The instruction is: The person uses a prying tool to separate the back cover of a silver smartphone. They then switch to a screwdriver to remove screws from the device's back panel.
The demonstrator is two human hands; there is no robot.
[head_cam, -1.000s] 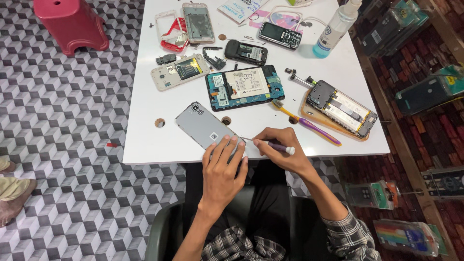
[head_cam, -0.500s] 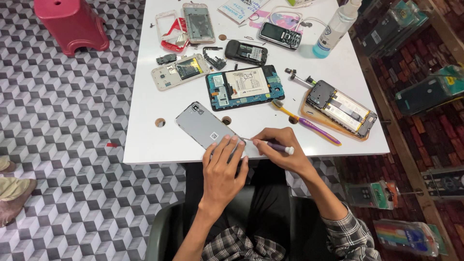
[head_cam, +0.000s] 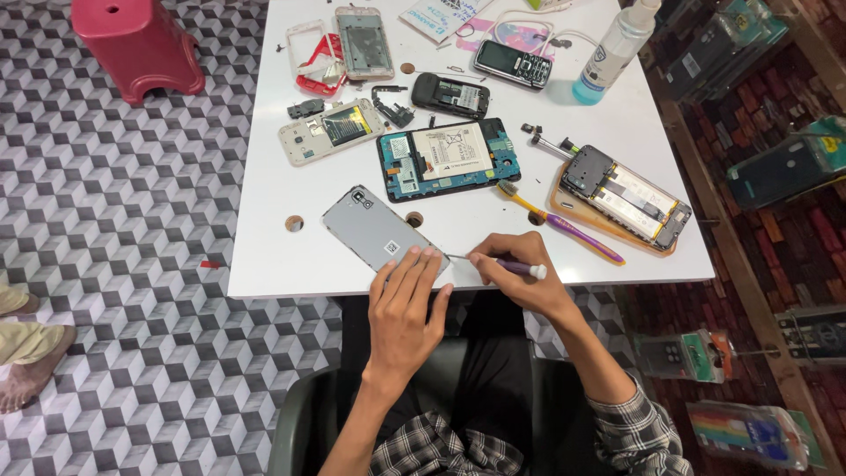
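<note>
Two hands work at the white counter (head_cam: 264, 220) edge: left hand (head_cam: 404, 300) presses flat, fingers spread, on a grey rectangular phone (head_cam: 381, 234); right hand (head_cam: 515, 271) grips a purple-handled screwdriver (head_cam: 502, 264).

— How many phones lie on the white table (head_cam: 264, 256)?

— Six phone bodies: a grey phone (head_cam: 374, 234) face down, an opened tablet-sized one (head_cam: 445, 160), a beige open phone (head_cam: 330, 130), a small black open phone (head_cam: 451, 95), a keypad phone (head_cam: 511, 63), and one opened on an orange mat (head_cam: 627, 196). Also one bare frame (head_cam: 363, 42).

— Tools?

— One screwdriver (head_cam: 502, 264), one toothbrush (head_cam: 560, 222).

— Bottles?

— One spray bottle (head_cam: 617, 48).

— Hands?

— Two: left hand (head_cam: 407, 304), right hand (head_cam: 520, 273). And one red stool (head_cam: 137, 44).
</note>
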